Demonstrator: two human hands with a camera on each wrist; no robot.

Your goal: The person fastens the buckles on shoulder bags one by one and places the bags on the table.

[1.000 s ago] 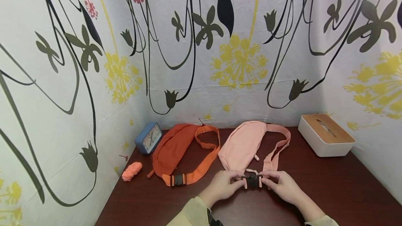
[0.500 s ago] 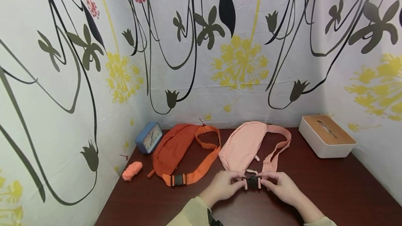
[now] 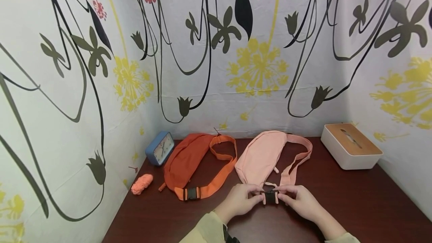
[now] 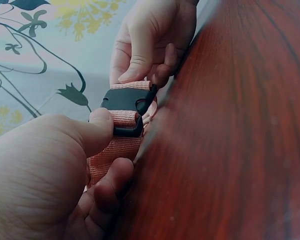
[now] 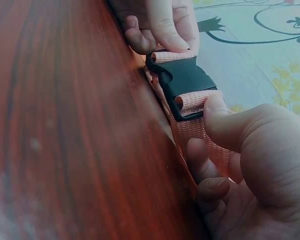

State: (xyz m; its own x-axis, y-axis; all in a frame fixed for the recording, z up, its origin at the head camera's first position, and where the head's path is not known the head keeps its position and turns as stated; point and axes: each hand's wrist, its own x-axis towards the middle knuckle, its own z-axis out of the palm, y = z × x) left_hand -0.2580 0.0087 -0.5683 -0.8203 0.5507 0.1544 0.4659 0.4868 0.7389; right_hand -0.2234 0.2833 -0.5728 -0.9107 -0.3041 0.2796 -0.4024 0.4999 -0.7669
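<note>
A pink waist bag [image 3: 261,156] lies on the table, its strap [image 3: 301,153] looping round on the right. At its near end the black side-release buckle [image 3: 270,198] is between both hands, its two halves joined as the wrist views show. My left hand [image 3: 237,199] pinches the buckle's left end and pink webbing between thumb and fingers. On the other end, my right hand [image 3: 302,202] does the same, thumb on the webbing [image 5: 197,101] folded through the buckle's black bar. The fingers behind the strap are partly hidden.
An orange-red waist bag [image 3: 187,160] with its buckle [image 3: 191,193] fastened lies to the left. Beyond it are a blue clock [image 3: 160,148] and a coral yarn bundle [image 3: 141,184]. A white tissue box [image 3: 352,147] with a wooden lid stands back right, near the patterned wall.
My right hand has shifted slightly left, bringing the buckle's right end and strap with it. The buckle now spans a shorter width. My left hand has hardly moved.
</note>
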